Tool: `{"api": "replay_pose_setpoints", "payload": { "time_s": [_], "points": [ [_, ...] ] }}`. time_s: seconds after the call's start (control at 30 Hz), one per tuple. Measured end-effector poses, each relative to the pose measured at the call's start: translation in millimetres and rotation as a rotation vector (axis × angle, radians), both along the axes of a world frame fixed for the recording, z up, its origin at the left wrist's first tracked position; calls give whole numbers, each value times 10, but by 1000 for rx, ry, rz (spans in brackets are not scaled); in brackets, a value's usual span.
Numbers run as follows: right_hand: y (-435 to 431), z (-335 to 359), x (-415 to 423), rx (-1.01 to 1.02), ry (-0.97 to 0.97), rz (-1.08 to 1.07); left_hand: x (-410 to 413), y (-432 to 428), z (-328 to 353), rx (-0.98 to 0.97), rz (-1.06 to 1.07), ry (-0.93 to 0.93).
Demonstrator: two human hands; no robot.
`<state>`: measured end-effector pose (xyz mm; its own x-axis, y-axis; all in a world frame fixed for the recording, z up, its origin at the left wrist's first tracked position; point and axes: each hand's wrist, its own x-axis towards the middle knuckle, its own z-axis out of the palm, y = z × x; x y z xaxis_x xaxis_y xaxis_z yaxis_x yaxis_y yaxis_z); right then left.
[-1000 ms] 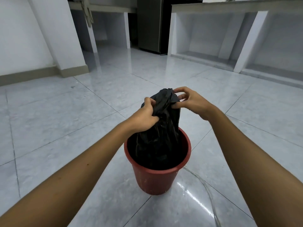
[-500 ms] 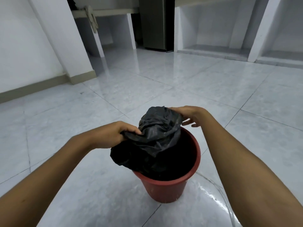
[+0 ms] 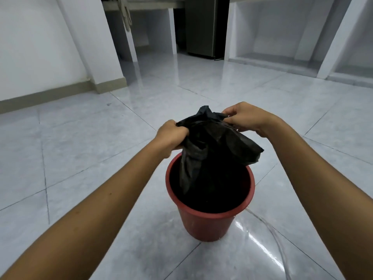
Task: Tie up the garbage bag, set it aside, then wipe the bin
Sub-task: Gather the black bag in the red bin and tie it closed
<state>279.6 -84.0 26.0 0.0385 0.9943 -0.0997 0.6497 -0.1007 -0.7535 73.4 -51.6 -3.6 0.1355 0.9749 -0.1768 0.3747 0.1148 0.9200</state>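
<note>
Tiled floor [image 3: 84, 158], red bin [image 3: 207, 223] standing on it. Garbage bag [image 3: 214, 150] in the bin, neck pulled up. My left hand [image 3: 171, 136] and right hand [image 3: 246, 118] both clenched on bag flaps. I'd cross the flaps, knot low and tight before lifting

A home kitchen, sparsely fitted. Glossy pale marble-look floor tiles [image 3: 141, 199] run to white walls with a beige skirting [image 3: 40, 96]. Along the far side stand built-in white masonry counters [image 3: 282, 37] with open bays below (no doors on them), and a tall steel fridge [image 3: 201, 27] sits between them. A cloth [image 3: 126, 15] hangs from one counter edge.
</note>
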Motion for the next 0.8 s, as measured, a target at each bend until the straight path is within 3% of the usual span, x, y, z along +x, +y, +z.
{"api": "replay_pose_setpoints", "payload": {
  "time_s": [0.2, 0.33, 0.4, 0.5, 0.57, 0.6, 0.7, 0.8],
  "points": [
    [-290, 243, -117, -125, -118, 102, 344, -62, -42, -239, 64, -562],
    [-298, 193, -178, -57, -396, 131, 225, -108, 38, -286, -207, -712],
    [-250, 115, -220, 36, -436, 82, 99, -140, 28, -139, -412, -606],
    [-209, 62, -239, 117, -336, 74, -52, -164, -136, 302, -432, -31],
    [-204, 80, -215, 82, -201, 129, -75, -171, -267, 386, -395, 236],
    [-209, 88, -209, 66, -142, 162, -51, -172, -323, 418, -430, 244],
    [-239, 76, -227, 74, -60, 221, 110, -157, -401, 451, -534, -34],
    [-291, 86, -176, 103, -70, 223, 279, -155, -468, 444, -347, -131]
  ]
}}
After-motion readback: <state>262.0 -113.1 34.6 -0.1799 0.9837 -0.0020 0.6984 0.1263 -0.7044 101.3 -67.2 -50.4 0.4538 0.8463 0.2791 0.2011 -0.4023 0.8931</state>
